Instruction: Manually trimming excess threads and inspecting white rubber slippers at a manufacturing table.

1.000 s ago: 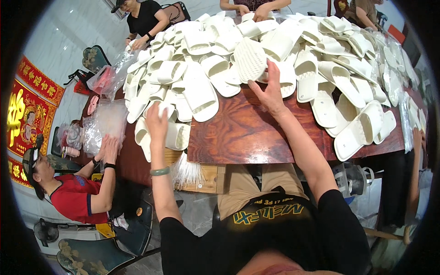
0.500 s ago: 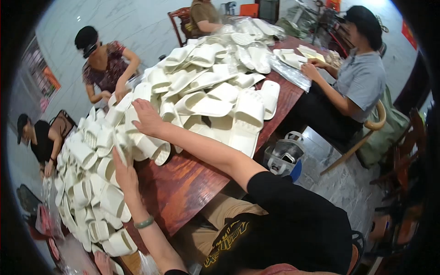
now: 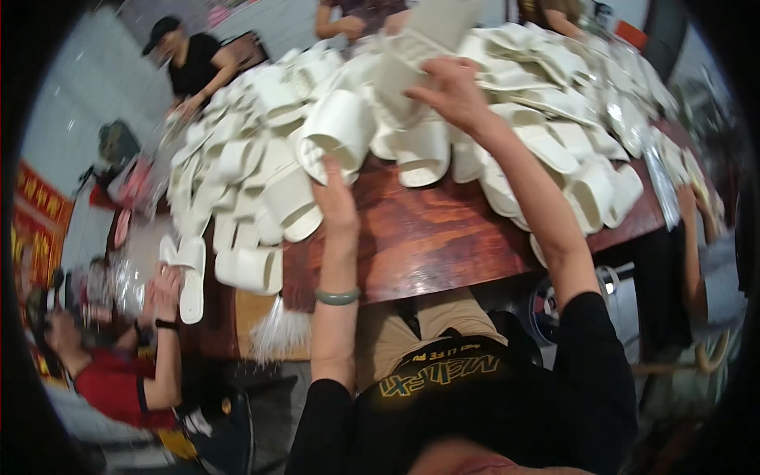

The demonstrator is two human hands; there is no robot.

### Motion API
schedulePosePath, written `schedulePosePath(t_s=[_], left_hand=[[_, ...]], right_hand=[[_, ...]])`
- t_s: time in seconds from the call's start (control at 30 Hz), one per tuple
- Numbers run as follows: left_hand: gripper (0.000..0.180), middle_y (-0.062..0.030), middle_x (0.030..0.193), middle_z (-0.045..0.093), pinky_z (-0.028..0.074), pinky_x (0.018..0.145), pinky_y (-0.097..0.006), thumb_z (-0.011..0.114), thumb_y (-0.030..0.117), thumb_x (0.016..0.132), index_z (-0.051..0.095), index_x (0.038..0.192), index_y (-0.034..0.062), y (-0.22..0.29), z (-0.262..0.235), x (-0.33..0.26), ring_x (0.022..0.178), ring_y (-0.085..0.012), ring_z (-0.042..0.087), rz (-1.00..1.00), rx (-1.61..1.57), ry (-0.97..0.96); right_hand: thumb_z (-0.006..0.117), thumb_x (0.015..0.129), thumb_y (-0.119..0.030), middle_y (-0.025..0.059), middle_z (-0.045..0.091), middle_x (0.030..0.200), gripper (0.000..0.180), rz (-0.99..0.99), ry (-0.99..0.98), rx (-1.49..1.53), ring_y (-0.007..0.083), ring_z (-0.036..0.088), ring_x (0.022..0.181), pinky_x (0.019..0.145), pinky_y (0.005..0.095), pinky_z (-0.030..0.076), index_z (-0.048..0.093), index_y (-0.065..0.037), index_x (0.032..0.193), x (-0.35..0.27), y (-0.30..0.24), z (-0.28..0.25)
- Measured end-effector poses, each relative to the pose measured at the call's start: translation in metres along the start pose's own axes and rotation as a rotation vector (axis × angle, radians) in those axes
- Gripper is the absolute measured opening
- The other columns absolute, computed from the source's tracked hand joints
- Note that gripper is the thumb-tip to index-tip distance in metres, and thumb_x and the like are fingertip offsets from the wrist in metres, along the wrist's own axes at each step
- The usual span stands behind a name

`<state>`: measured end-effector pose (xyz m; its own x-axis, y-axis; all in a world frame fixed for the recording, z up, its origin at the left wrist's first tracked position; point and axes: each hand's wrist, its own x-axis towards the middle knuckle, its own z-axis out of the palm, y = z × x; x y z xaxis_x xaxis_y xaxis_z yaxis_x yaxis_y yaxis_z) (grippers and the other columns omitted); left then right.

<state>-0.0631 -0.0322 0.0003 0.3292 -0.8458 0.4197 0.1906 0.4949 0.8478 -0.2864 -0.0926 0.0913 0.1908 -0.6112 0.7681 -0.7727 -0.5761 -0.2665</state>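
Observation:
My left hand [image 3: 339, 202] holds a white slide slipper [image 3: 340, 123] by its near end, just above the table's bare wood. Its fingertips are partly hidden behind the slipper. Higher up and to the right, my right hand [image 3: 457, 93] grips another white slipper [image 3: 439, 28], lifted over the pile and slightly blurred. Under that raised slipper, a further slipper [image 3: 422, 150] lies at the edge of the heap, its open toe toward me. White slippers [image 3: 273, 178] are heaped on both sides of my hands.
The reddish wooden table [image 3: 427, 237] shows between the heaps. A person in red [image 3: 127, 388] at the left handles a slipper [image 3: 192, 281] beside clear plastic bags [image 3: 138, 265]. Others sit along the far side and at the right. Plastic strips [image 3: 277, 332] hang at the near edge.
The view has swung toward the left. My right hand, earlier spread over the pile, has closed on a slipper and lifted it. My left hand still has hold of a slipper.

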Motion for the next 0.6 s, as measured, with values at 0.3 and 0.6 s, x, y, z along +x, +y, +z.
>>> schedulePosePath(t_s=[0.3,0.6], left_hand=[[0.054,-0.0163,0.134,0.040,0.048,0.093,-0.045,0.037,0.034,0.098,0.021,0.139,0.0020,0.040,-0.045,-0.109,0.117,-0.0294,0.049,-0.228,-0.308,0.143],[0.036,-0.0153,0.107,0.059,0.052,0.071,-0.033,0.047,0.012,0.092,0.045,0.121,-0.0086,0.074,-0.086,-0.128,0.090,-0.0232,0.061,-0.459,-0.152,0.045]], right_hand=[[0.073,0.071,-0.021,0.0029,0.060,0.081,0.023,-0.129,-0.081,-0.041,0.0206,0.055,0.082,0.084,0.0404,0.029,0.058,-0.008,0.084,-0.113,-0.078,-0.044],[0.076,0.067,-0.015,-0.0008,0.062,0.082,0.023,-0.263,0.069,-0.070,0.0173,0.061,0.085,0.101,0.0472,0.019,0.060,-0.010,0.083,-0.131,-0.114,-0.050]])
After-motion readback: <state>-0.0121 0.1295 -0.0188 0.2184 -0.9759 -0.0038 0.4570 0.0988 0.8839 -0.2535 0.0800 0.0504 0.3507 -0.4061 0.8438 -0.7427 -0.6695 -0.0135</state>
